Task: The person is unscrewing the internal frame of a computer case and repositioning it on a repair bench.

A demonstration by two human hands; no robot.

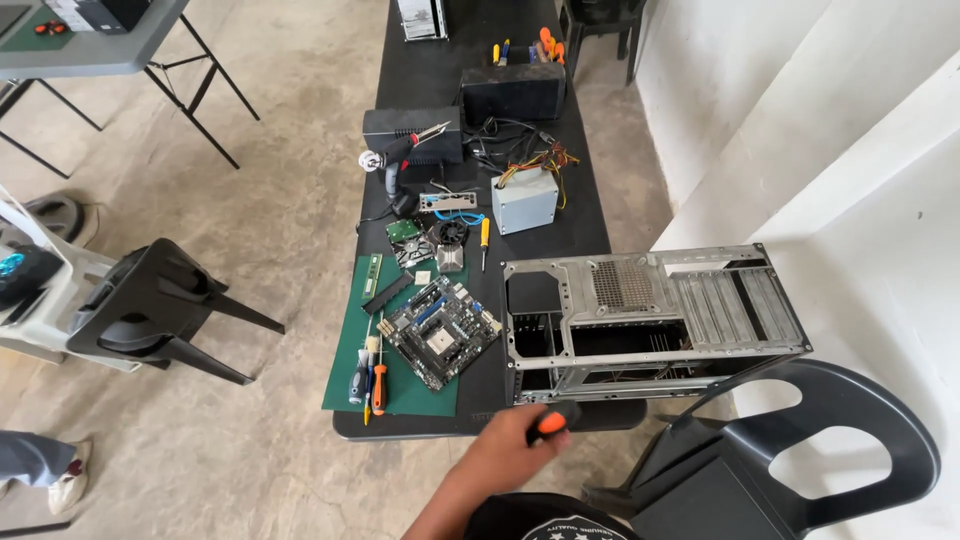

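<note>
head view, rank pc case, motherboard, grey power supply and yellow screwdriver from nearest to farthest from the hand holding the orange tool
Measured from the right hand:
1. PC case, just above the hand, on the table's right side.
2. Motherboard, up and left, on the green mat.
3. Yellow screwdriver, mid-table beyond the motherboard.
4. Grey power supply, farther back, centre-right.

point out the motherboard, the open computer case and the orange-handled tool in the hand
motherboard (438, 333), head view, middle of the board
open computer case (640, 290), head view, perforated top panel
orange-handled tool (552, 423), head view, orange grip in the hand
</note>
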